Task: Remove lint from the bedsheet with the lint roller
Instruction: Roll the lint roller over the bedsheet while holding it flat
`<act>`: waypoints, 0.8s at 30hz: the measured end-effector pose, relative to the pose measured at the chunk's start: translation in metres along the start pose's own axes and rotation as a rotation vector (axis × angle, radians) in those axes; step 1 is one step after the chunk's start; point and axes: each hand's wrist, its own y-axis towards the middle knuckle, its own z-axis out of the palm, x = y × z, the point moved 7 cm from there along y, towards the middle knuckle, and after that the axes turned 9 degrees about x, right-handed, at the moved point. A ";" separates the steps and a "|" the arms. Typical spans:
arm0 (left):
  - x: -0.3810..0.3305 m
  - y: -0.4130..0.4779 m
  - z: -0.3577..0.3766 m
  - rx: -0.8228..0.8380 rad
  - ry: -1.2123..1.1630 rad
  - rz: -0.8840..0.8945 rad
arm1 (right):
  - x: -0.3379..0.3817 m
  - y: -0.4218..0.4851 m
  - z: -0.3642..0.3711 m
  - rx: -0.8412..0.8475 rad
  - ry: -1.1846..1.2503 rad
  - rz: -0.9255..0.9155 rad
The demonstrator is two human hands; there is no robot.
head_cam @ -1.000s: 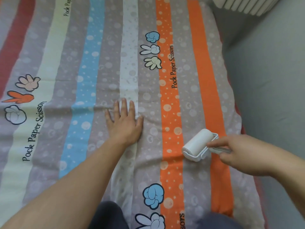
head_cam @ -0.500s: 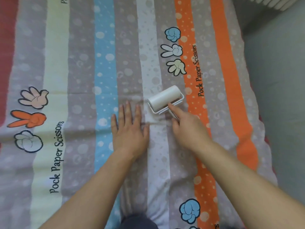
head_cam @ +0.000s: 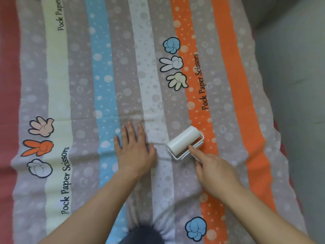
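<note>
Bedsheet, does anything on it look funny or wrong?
Yes: the printed words on the bedsheet read "Pock Paper Scissors", likely meant as "Rock". A small wrinkle lies between the left hand and the lint roller.

We have a single view: our head-worn wide-angle camera looks forward and steeply down, close above the bedsheet point(head_cam: 119, 76).

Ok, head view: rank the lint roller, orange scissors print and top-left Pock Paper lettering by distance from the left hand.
1. lint roller, just right of the left hand.
2. orange scissors print, far left.
3. Pock Paper lettering, top left.
</note>
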 end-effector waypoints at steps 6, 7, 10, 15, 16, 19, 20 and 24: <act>0.001 -0.002 0.006 -0.063 0.020 -0.006 | -0.022 -0.021 0.016 -0.054 -0.011 -0.050; 0.001 -0.003 0.005 -0.069 0.032 -0.008 | -0.024 -0.020 0.017 -0.065 -0.008 -0.058; -0.004 -0.013 0.003 -0.076 0.036 -0.041 | -0.024 -0.024 0.018 -0.081 -0.040 -0.083; -0.032 -0.057 0.028 -0.118 0.060 0.038 | -0.039 -0.050 0.016 -0.045 -0.108 -0.104; -0.035 -0.065 0.036 -0.112 0.046 0.041 | -0.046 -0.058 0.017 -0.038 -0.137 -0.091; -0.034 -0.075 0.048 -0.099 -0.008 0.002 | -0.067 -0.080 0.023 -0.005 -0.149 -0.048; -0.034 -0.077 0.049 -0.099 -0.019 -0.005 | -0.073 -0.087 0.024 0.004 -0.149 -0.041; -0.037 -0.084 0.049 -0.080 -0.043 -0.031 | -0.092 -0.109 0.020 0.074 -0.168 -0.027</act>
